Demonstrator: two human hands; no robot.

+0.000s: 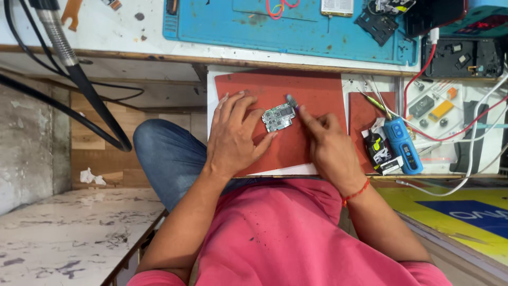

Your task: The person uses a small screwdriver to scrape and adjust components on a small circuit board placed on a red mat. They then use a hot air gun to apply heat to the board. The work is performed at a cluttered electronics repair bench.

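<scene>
At far left a flexible grey metal hose with black cable [79, 69] hangs beside the desk [106, 21], well apart from the work. The left hand [233, 135] lies flat on the red rectangular rubber mat [317, 90], its fingers spread and its thumb and forefinger bracing the edge of the small green-grey printed circuit board [278, 117], which rests on the mat between both hands. The right hand [328, 143] has its grip closed around a slim grey-tipped tool [292, 101], whose tip touches the board's upper right corner. In my judgement, steady pressure from the left hand and a shallow tool angle suit this step, since the board is light and could slide. At right a blue handheld device [402, 143] stands near a small red mat [365, 114].
</scene>
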